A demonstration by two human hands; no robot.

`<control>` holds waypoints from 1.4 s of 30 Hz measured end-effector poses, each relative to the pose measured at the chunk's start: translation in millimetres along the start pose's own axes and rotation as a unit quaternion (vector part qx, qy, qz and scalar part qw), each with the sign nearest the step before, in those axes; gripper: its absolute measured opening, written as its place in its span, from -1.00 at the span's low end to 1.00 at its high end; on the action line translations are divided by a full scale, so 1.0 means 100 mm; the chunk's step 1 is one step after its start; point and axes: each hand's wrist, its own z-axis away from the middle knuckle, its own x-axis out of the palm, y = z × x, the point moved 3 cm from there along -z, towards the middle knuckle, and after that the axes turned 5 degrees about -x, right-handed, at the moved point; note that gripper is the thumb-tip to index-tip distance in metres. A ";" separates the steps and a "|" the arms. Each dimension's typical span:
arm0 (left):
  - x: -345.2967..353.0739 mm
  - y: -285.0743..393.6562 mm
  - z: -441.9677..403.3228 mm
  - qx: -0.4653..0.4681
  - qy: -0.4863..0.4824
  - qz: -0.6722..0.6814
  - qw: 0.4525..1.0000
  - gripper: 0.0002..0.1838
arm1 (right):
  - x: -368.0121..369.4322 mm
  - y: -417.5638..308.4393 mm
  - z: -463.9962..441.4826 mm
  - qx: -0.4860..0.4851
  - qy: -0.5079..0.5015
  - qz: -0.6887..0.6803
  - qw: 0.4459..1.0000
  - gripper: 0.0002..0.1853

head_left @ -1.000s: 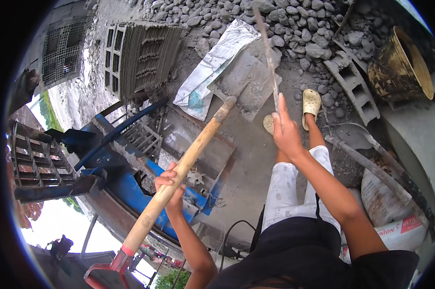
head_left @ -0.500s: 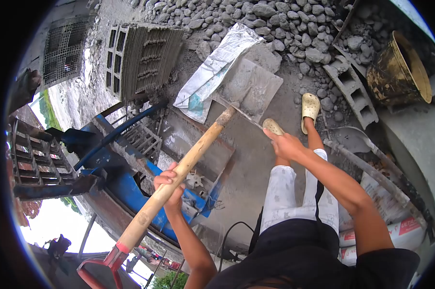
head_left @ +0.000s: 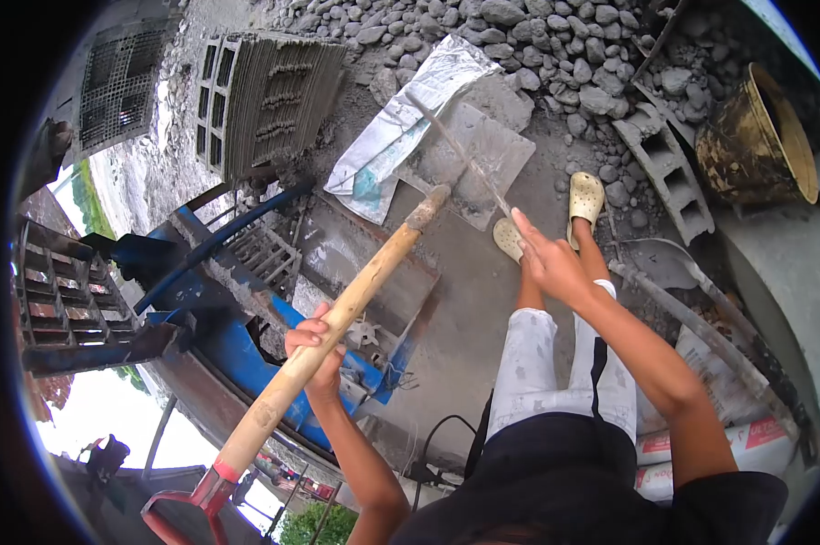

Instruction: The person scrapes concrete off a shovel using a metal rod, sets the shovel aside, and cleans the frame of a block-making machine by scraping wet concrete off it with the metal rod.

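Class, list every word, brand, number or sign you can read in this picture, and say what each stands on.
None reads with certainty.
Lower right sacks: red print, too small and blurred to quote.
Flattened white sack: a teal printed patch, no legible words.

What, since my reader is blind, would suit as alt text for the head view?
The left hand grips a wooden-shafted shovel while the right hand holds a thin stick over its blade. A white sack lies beside the blade, with grey stones beyond.
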 end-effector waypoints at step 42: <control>0.24 -0.08 0.35 0.014 -0.019 -0.039 0.999 -0.62 | -0.07 -0.02 -0.23 0.094 -0.205 0.106 0.968 -0.39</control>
